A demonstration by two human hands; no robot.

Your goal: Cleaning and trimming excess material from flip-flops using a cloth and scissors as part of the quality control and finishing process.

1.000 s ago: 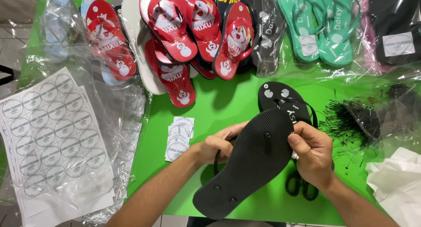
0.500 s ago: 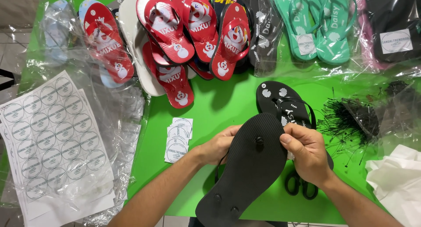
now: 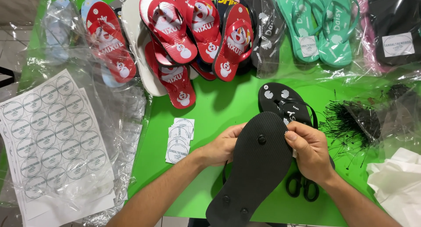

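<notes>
I hold a black flip-flop (image 3: 256, 170) sole-up over the green table (image 3: 219, 104), its toe end pointing away from me. My left hand (image 3: 221, 144) grips its left edge from beneath, near the strap. My right hand (image 3: 309, 150) clasps the right edge near the toe, thumb on the sole. A second black flip-flop (image 3: 285, 102) with white flower prints lies strap-up just beyond, partly hidden by the held one. Black scissors (image 3: 302, 187) lie under my right wrist.
Red snowman flip-flops (image 3: 175, 38), teal pairs (image 3: 320, 29) and dark bagged pairs line the far edge. A sheet of round stickers (image 3: 50, 130) on clear plastic bags lies left. Small cut stickers (image 3: 180, 139) sit near my left hand. Black tag pins (image 3: 351, 121) and white paper (image 3: 394, 183) are right.
The held flip-flop has shifted slightly toward me and tilted more lengthwise. My right hand has slid along its right edge; my left hand stays under the left edge.
</notes>
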